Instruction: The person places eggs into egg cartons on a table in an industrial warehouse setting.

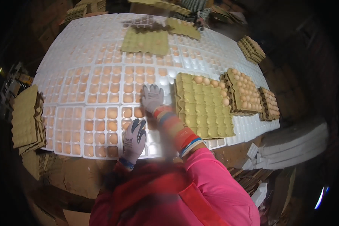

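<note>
White plastic egg trays (pixel 153 150) lie edge to edge in front of me, many of their cells holding brown eggs (pixel 101 125). My left hand (pixel 133 142), in a pale glove with dark fingertips, is over the nearest tray beside filled cells; its fingers are stretched and apart. Farther forward, my right hand (pixel 153 98), gloved alike, reaches over the cells between filled ones and bare ones. Its fingers are spread, and no egg shows in them, though the palm side is hidden. Right of that arm lies a yellowish pulp egg carton (pixel 203 109) with several eggs along its far and right edges.
Pulp cartons full of eggs (pixel 246 90) stand at the right. Stacked pulp cartons (pixel 25 118) are at the left edge. More cartons (pixel 146 40) lie on the far trays, where another person's hand (pixel 200 23) shows. White trays (pixel 293 147) are stacked at the lower right.
</note>
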The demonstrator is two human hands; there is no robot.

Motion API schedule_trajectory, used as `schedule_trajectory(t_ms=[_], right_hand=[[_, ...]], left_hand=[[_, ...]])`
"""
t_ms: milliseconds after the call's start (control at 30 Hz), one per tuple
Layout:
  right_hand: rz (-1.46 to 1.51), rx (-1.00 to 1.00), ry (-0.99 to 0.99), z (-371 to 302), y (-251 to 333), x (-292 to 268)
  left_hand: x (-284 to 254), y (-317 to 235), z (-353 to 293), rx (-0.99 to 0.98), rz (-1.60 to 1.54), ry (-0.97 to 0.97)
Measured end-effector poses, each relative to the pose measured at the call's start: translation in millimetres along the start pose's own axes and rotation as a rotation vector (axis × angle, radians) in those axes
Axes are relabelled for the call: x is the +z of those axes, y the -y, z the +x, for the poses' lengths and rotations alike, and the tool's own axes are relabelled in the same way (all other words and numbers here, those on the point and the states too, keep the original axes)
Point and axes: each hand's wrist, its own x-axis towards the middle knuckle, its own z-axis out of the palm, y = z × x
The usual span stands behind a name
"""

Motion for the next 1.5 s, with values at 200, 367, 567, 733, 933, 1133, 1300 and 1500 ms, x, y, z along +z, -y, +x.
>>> schedule_trajectory(t_ms=[200,367,567,733,933,1133,1300,1500], right_hand=[[0.370,-0.001,-0.260,-58,-113,-184],[-0.025,0.701,0.063,-94,-293,-172],[1.639,0.655,-0.073,-123,-378,-143],[1.228,0.600,0.128,-105,-402,-149],[0.336,-0.148,0.187,-72,-370,-175],[1.628,0.131,0.092,-74,-430,-159],[0.209,-0.178,0.105,-27,-389,-184],[0.681,0.016,0.000,-8,-420,-164]], left_hand=[[-8,3,-8,-0.011,0.302,0.107],[26,-69,110,0.178,0.105,0.004],[124,-113,254,0.329,0.514,0.430],[135,-128,278,0.292,0.267,0.575],[145,-102,278,-0.328,-1.276,0.138],[185,-176,273,0.136,0.616,0.624],[167,-121,286,-0.138,-0.508,0.216],[184,-211,285,0.025,0.260,0.486]])
